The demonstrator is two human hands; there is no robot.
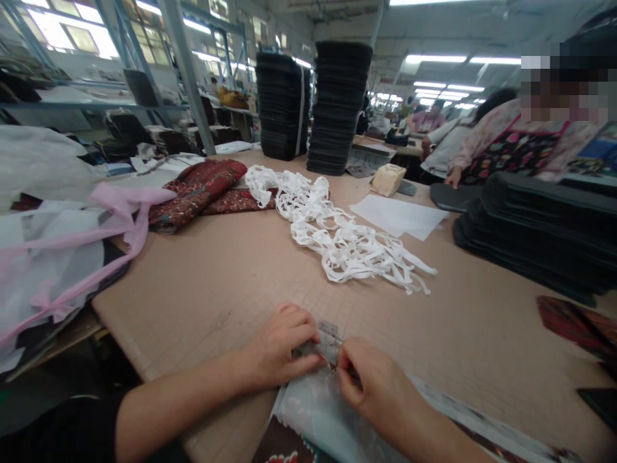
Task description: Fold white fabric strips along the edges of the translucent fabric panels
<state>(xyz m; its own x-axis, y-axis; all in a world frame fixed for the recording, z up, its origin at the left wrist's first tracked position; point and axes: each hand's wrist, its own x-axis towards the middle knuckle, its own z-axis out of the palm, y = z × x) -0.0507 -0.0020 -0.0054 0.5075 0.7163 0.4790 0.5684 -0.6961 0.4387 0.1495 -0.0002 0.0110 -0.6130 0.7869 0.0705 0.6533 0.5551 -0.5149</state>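
The left hand [284, 347] and the right hand [378, 386] both pinched the upper end of a clear plastic bag [318, 405], with the fingertips almost meeting on its top edge. The bag lay just under the fingers, at the near edge of the table [216, 276]. Beyond the fingertips there was a good stretch of open tabletop — then a pile of white strips [337, 238], well apart. Far to the right of the fingers lay low black stacks [544, 231]. To the left, the table edge ran near the left wrist. The lower part of the bag was cut off by the frame, and its content was hard to make out — only a dark red patch showed.
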